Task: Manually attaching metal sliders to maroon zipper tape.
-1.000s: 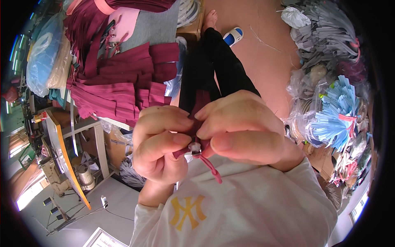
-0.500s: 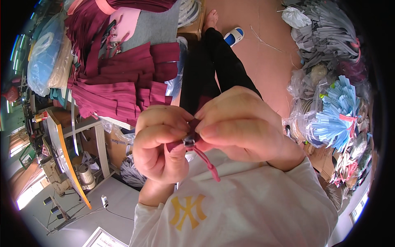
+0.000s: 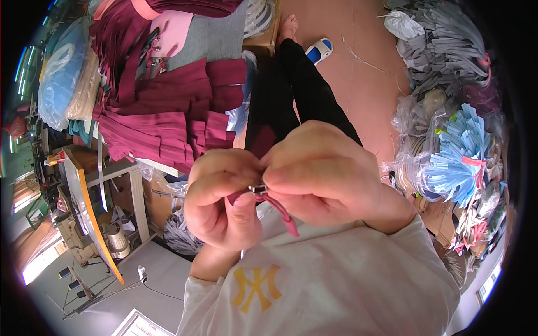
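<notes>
In front of my chest both hands are closed together around a small metal zipper slider point(image 3: 258, 189) with a maroon cord pull point(image 3: 287, 220) hanging to the lower right. My left hand point(image 3: 221, 196) pinches the end of a maroon zipper tape point(image 3: 238, 196) between thumb and fingers, right beside the slider. My right hand point(image 3: 322, 179) has its thumb and forefinger at the slider's other side. The fingers hide most of the tape. A pile of pleated-looking maroon zipper tapes point(image 3: 162, 120) lies on the table to the left.
More sliders with cord pulls point(image 3: 154, 59) lie on a pink sheet point(image 3: 174, 35) at the back of the table. Bundles of grey strips point(image 3: 448, 45) and light blue strips point(image 3: 462, 154) stand at right. A slipper point(image 3: 319, 51) rests on the floor; a wooden-edged board point(image 3: 92, 213) stands left.
The slider has turned between my fingers, and its cord pull now swings further right. Both hands have shifted slightly; the maroon piece showing above the slider is now hidden.
</notes>
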Demonstrator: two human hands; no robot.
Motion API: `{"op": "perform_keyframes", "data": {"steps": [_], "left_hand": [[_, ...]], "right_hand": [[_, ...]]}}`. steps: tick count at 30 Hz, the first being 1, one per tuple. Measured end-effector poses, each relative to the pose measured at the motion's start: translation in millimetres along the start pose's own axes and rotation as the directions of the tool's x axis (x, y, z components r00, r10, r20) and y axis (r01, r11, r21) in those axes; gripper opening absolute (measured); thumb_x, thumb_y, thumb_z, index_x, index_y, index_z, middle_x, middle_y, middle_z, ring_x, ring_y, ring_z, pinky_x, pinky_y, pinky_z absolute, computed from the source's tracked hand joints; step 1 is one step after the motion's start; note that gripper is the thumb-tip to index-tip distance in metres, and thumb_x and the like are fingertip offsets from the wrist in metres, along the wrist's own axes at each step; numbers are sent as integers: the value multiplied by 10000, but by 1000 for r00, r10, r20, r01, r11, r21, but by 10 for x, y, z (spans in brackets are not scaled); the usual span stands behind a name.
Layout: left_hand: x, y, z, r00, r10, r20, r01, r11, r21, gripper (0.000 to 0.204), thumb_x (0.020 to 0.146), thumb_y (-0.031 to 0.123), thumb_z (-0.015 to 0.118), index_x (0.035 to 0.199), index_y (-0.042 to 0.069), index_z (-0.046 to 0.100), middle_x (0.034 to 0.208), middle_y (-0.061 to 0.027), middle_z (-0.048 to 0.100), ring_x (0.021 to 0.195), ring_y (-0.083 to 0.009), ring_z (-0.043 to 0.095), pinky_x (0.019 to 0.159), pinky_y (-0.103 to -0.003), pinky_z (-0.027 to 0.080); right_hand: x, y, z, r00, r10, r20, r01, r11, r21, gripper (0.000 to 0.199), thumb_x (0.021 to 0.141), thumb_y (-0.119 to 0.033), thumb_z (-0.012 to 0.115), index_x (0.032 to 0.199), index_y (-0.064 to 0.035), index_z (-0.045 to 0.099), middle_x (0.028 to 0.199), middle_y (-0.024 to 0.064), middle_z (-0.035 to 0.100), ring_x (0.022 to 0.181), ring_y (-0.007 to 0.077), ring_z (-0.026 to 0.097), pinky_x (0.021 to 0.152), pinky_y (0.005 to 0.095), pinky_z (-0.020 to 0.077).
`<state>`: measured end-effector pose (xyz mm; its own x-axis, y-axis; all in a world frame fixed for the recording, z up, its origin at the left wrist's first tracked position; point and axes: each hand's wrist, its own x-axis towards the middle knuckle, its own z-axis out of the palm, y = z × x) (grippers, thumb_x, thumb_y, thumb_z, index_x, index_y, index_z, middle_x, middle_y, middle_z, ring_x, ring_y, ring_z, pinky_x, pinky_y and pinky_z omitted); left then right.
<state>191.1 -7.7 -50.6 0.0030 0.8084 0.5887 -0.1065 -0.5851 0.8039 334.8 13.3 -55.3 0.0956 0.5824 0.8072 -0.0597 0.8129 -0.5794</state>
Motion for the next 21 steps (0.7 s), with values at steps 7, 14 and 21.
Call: {"op": "perform_keyframes", "data": {"steps": [7,14,21], "left_hand": [[15,99,6,987,-158,-35,159,987,7,135,914,32,601,989,-51,524,939,-198,605,775,-236,607,689,-286,482],[50,-53,-58,991,93,95,-104,987,123,147,916,99,619,982,-13,551,903,-160,595,776,-253,598,688,-329,499],[1,-52,-135,989,57,139,-74,990,120,160,933,201,627,1007,65,587,1000,-187,567,842,-285,584,716,-402,524]], "right_hand": [[20,-65,-33,983,180,46,-180,984,4,276,717,69,746,981,29,675,813,113,640,683,219,625,575,297,492],[34,-45,-91,991,107,76,-106,994,-14,298,702,27,756,989,8,679,832,103,648,687,218,616,586,313,482],[5,-17,-49,999,32,33,-31,999,-6,343,667,-4,766,999,0,681,830,88,640,683,215,606,582,307,463]]}}
